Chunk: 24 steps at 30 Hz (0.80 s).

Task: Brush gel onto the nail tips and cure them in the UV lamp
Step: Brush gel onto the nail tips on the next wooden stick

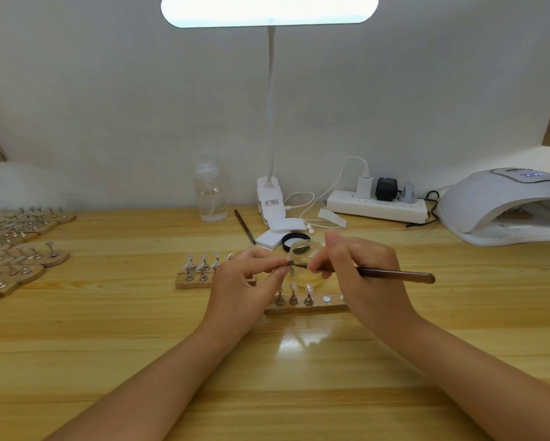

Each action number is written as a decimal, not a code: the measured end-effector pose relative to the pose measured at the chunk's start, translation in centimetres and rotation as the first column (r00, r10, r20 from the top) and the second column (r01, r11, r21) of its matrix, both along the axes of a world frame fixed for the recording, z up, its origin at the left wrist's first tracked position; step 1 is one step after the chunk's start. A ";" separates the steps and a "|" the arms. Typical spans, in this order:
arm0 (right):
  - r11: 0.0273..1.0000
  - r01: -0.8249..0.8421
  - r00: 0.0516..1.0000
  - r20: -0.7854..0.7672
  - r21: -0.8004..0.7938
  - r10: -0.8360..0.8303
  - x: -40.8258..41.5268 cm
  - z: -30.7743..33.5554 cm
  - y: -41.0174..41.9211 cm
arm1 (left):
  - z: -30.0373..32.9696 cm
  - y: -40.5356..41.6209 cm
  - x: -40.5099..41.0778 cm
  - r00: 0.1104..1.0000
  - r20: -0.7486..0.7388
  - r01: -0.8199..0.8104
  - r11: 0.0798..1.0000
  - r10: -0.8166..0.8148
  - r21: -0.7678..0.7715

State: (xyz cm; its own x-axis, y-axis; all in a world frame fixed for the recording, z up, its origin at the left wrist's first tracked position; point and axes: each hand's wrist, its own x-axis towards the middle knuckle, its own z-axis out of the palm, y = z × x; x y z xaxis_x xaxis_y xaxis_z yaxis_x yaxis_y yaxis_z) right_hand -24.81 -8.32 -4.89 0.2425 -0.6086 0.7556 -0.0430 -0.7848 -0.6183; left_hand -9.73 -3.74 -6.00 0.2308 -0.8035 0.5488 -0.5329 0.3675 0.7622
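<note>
My brush (391, 275), dark brown and slim, lies nearly level, bristles at nine o'clock touching the clear nail tip (291, 272) I pinch. Behind them stands the open gel jar (305, 261), clear with pale yellowish gel. At six o'clock three tips stand on the wooden holder (308, 308). The white UV lamp (502, 208) sits at two o'clock.

nail workstation | UV lamp (505, 208) | nail-tip stands (25, 246) | wooden desk (140, 329)
</note>
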 end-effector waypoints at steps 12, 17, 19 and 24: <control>0.999 0.015 1.000 0.021 -0.051 -0.014 0.0 0.0 -0.1 | 0.1 0.1 0.0 1.000 0.012 -0.011 1.000 0.011 -0.003; 0.998 0.040 0.999 0.028 -0.047 -0.039 0.2 0.2 0.0 | 0.1 0.0 -0.1 1.000 -0.005 -0.015 1.000 0.015 0.009; 0.998 0.041 0.999 -0.003 -0.038 -0.041 0.3 0.2 0.1 | 0.1 0.0 -0.1 1.000 0.003 -0.018 1.000 0.018 0.017; 0.991 -0.014 0.996 0.093 0.130 0.002 -0.2 0.2 0.4 | 0.0 0.0 0.0 1.000 0.002 -0.022 1.000 0.022 0.006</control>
